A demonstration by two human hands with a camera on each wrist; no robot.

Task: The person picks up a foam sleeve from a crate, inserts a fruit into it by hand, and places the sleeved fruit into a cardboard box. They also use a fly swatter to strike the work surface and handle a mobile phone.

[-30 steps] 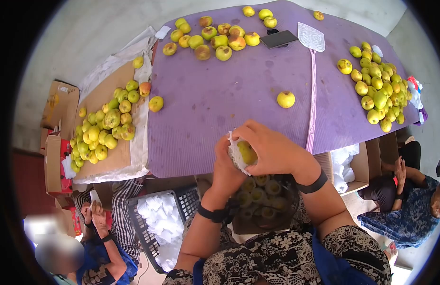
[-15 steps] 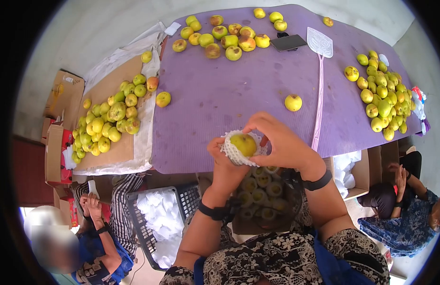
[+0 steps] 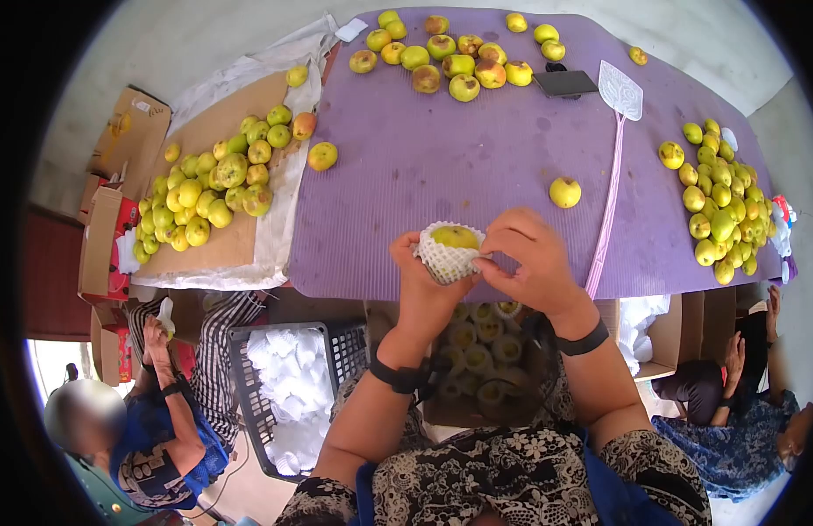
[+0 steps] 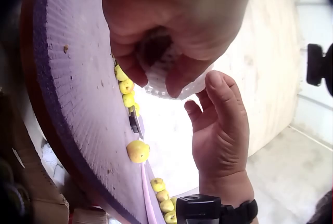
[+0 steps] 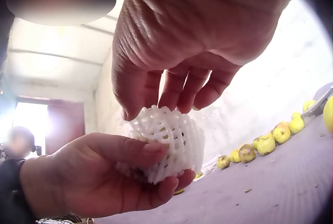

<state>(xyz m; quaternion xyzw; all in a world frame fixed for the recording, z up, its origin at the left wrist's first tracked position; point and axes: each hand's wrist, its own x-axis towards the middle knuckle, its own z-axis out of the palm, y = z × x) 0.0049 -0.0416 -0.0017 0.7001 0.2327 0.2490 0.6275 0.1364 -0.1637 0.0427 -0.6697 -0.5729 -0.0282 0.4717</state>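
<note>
A yellow-green apple [image 3: 456,236] sits in a white foam net [image 3: 445,265], its top showing through the opening. My left hand [image 3: 424,291] grips the netted apple from the left and below, with the thumb across the mesh in the right wrist view. My right hand [image 3: 536,263] pinches the net's right edge between thumb and fingertips. Seen from the right wrist, the right fingers [image 5: 165,96] reach down to the net's rim. The left wrist view has the left hand [image 4: 177,21] over the net, hiding most of the apple.
The purple-covered table [image 3: 442,167] bears a single apple [image 3: 564,192], a fly swatter [image 3: 620,90], a phone [image 3: 567,84] and loose apples. Apple piles [image 3: 187,197] lie at both sides. Below are a black crate [image 3: 345,355] of foam nets and a box of netted apples [image 3: 485,331]. People sit either side.
My right hand has gone from grasping the apple, through spread fingers at the net, to pinching its edge. The apple has turned in my left hand. The head view has shifted.
</note>
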